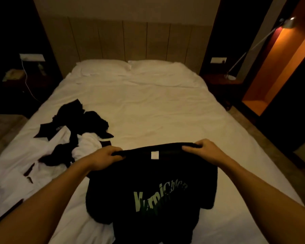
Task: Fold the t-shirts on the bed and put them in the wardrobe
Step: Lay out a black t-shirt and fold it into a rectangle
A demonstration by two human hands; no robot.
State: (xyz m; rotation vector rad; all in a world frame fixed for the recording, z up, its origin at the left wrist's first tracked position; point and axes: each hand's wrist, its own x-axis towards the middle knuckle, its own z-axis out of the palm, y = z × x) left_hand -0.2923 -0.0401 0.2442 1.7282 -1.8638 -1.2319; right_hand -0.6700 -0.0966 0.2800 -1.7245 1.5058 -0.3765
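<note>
The black t-shirt [148,187] with green lettering hung over the near end of the bed [157,110], held up at its shoulders. The left hand [104,157] and right hand [204,150] each had their fingers [188,148] curled tight on the top edge. Folding looked barely begun: a heap of black and white clothes [72,138] lay unfolded at the left, and no wardrobe trip seemed made.

A matt black cloth t-shirt [153,194] with a pale printed logo is seen on a smooth, lightly creased white cloth bed sheet [157,110], backed by a matt panelled headboard [130,39] and a metal-looking lamp [257,44].
</note>
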